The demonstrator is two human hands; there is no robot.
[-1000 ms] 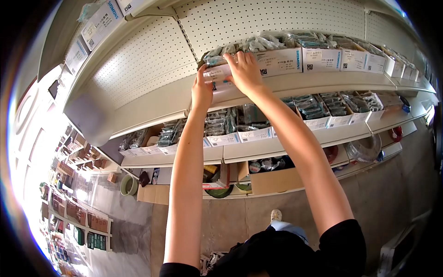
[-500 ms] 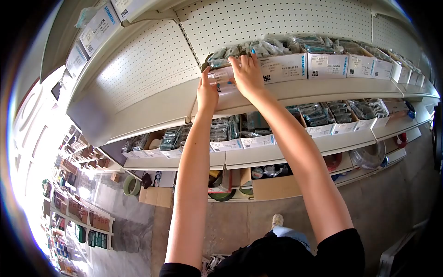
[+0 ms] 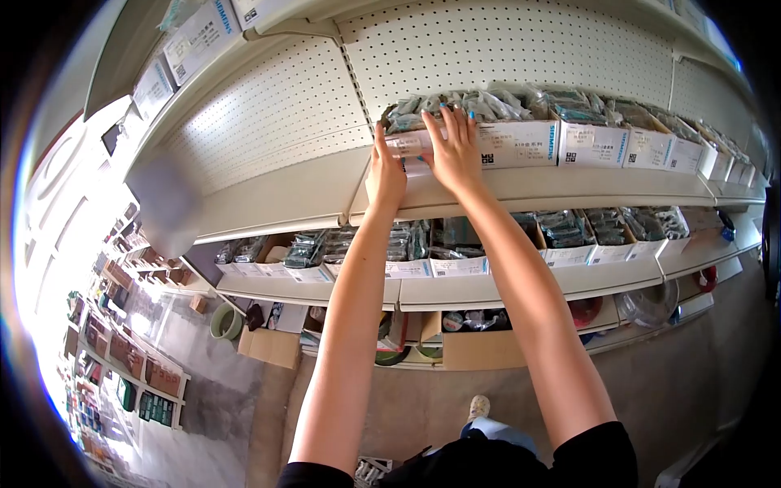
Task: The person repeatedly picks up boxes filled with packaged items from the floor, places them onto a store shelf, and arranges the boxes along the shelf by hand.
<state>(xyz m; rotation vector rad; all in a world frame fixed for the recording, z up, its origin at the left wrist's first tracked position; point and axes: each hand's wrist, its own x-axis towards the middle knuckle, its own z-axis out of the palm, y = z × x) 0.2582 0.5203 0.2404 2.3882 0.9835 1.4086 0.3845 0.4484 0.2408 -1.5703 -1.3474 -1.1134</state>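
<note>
A white cardboard box (image 3: 521, 145) with a printed label and QR code stands on the upper shelf, filled with parts in clear plastic bags (image 3: 496, 104). At the left end of this row, my left hand (image 3: 386, 177) grips a white box's corner, fingers along its side and thumb in front. My right hand (image 3: 455, 159) is just to the right, its blue-nailed fingers spread over the front edge against the bags and its thumb on the front face. My hands partly cover the box front, so I cannot tell where one box ends and another begins.
More labelled boxes (image 3: 591, 145) continue right along the upper shelf (image 3: 569, 185). Below, another shelf holds boxes of bagged parts (image 3: 564, 229). Lower still are an open brown carton (image 3: 484, 350) and coiled tubing (image 3: 651, 303). A green bucket (image 3: 226, 322) stands on the floor at left.
The view has shifted, so the shelf sits lower and slightly right. My right hand's fingers have straightened and spread along the box edge. Both hands stay at the box.
</note>
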